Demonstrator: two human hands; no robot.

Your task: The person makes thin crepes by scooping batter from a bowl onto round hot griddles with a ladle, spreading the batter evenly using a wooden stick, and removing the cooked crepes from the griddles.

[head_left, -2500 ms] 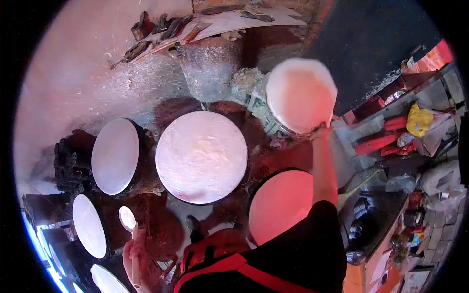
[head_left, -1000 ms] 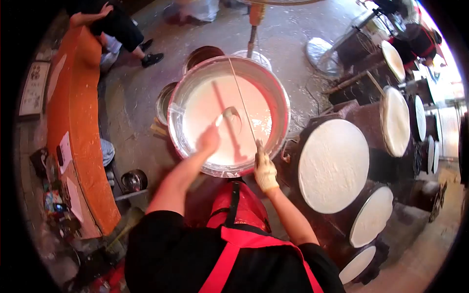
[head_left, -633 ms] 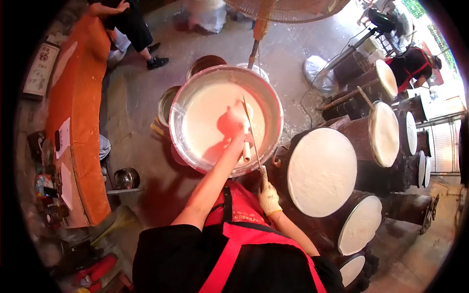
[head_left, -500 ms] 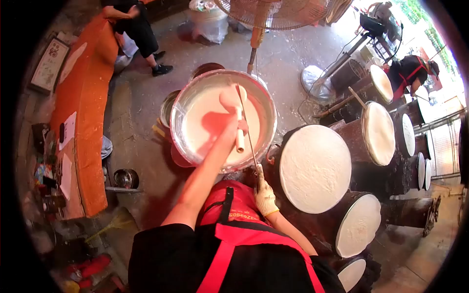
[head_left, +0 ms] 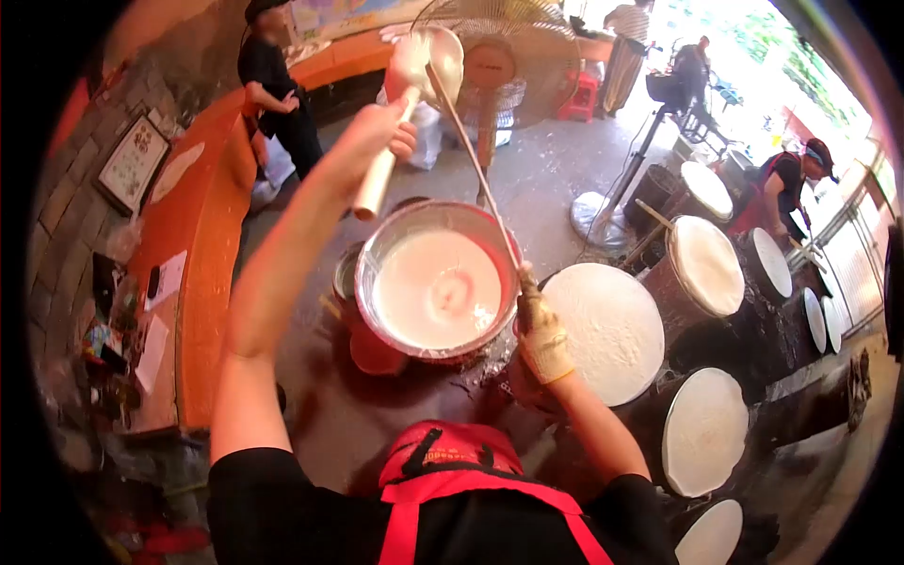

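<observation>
My left hand [head_left: 377,141] is closed round the pale handle of a ladle [head_left: 438,61], raised high above and beyond a large tub [head_left: 509,311]. In the tub is a milky, pale batter [head_left: 414,292] with a ring-shaped ripple in it. My right hand [head_left: 546,339], in a cream glove, grips the handle of a long thin spatula [head_left: 480,165] at the tub's right rim. Its blade slants up and left, its tip appearing against the ladle's bowl; whether they touch I cannot tell. Just right of the gloved hand is a round, white-covered griddle [head_left: 607,330].
More round griddles [head_left: 706,433] on dark drums line the right side; a stick rests on one pale round cover [head_left: 706,264]. A fan [head_left: 490,66] stands beyond the tub. An orange counter [head_left: 202,264] runs along the left. Other people [head_left: 273,94] stand farther off.
My left hand has lifted the ladle up and away from over the batter. My right hand has moved up and slightly right with the spatula. The view has tilted upward.
</observation>
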